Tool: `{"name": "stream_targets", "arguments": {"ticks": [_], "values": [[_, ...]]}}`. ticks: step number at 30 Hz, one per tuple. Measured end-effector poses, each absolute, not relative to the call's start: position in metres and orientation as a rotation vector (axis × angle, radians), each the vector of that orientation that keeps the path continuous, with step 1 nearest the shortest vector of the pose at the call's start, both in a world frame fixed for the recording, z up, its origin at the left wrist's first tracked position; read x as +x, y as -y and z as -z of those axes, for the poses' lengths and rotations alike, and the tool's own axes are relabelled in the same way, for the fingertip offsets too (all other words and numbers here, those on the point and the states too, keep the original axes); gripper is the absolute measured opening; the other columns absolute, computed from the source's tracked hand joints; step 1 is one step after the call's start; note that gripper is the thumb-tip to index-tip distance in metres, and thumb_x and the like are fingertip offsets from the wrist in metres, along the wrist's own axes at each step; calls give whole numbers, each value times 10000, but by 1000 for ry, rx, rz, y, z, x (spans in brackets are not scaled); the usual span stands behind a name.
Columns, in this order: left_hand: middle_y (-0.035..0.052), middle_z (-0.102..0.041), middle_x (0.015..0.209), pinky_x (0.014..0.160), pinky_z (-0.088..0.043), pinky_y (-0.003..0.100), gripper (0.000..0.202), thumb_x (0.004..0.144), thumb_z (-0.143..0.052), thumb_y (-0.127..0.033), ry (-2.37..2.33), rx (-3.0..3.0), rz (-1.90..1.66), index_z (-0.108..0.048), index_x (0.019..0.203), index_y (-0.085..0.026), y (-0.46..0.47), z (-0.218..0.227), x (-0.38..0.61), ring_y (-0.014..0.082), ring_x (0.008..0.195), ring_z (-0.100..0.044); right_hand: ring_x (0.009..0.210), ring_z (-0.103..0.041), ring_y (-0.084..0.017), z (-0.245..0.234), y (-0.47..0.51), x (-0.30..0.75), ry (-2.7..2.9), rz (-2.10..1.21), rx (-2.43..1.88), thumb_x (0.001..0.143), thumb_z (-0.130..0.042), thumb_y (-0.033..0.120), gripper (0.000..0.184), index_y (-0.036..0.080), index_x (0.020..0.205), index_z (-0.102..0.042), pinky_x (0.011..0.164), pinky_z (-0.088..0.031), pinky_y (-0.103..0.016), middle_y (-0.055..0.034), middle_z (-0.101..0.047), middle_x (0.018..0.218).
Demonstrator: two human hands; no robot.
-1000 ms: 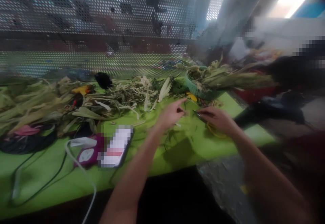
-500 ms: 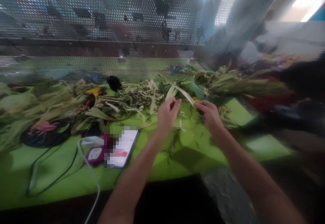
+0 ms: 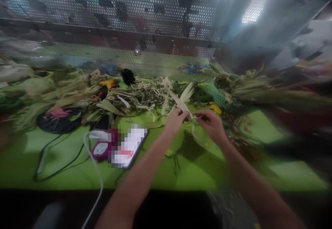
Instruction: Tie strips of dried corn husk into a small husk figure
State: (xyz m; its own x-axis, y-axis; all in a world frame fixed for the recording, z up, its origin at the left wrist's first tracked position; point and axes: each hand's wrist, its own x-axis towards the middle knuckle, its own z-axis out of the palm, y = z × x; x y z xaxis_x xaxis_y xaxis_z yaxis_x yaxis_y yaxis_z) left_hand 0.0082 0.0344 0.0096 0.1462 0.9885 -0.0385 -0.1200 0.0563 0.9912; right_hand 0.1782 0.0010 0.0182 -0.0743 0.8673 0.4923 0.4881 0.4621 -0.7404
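My left hand (image 3: 176,121) is closed around the lower part of some pale dried corn husks (image 3: 178,100), which fan upward and cross in a V above the fingers. Close beside it, my right hand (image 3: 209,121) is closed in a pinch at the husks' lower end, with a thin pale strip showing between the two hands. Both hands hover over a green table (image 3: 197,173). Fingertip detail is partly blurred. Behind the hands lies a heap of loose husk strips and stalks (image 3: 147,94).
A phone (image 3: 131,146) and a purple case (image 3: 101,149) with a white cable (image 3: 95,170) lie left of my forearm. Farther left sits a black round item (image 3: 59,123) with a pink piece. A green perforated basket (image 3: 221,95) and husk bundle (image 3: 269,94) stand right, before a perforated metal panel (image 3: 160,31).
My hands have come closer together and slightly lower. The strip in my right hand has come across to the husks in my left. The view has turned a little left.
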Motion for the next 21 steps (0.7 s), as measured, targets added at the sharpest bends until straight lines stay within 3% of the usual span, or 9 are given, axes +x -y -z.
{"name": "stream_targets", "arguments": {"ticks": [10, 16, 21], "values": [[31, -654, 669, 640, -425, 266, 249, 736, -685, -381, -1034, 1247, -1033, -628, 706, -141, -34, 3, 11, 115, 613, -561, 850, -637, -206, -16, -4, 191, 1942, -384, -1084, 849, -698, 375, 127, 275, 901, -758, 766, -514, -340, -58, -706, 902], [19, -641, 642, 692, -457, 272, 283, 702, -743, -403, -983, 1171, -1065, -634, 690, -142, -29, 4, 15, 111, 626, -576, 769, -621, -198, -12, -4, 185, 1821, -518, -1189, 816, -703, 469, 238, 232, 809, -713, 695, -509, -331, -52, -687, 820], [23, -657, 667, 703, -482, 282, 300, 649, -798, -390, -910, 1065, -1076, -666, 724, -131, -28, 3, 17, 112, 623, -590, 693, -603, -167, -7, -4, 181, 1633, -693, -1223, 759, -736, 449, 262, 195, 775, -672, 662, -489, -303, -27, -673, 746]]}}
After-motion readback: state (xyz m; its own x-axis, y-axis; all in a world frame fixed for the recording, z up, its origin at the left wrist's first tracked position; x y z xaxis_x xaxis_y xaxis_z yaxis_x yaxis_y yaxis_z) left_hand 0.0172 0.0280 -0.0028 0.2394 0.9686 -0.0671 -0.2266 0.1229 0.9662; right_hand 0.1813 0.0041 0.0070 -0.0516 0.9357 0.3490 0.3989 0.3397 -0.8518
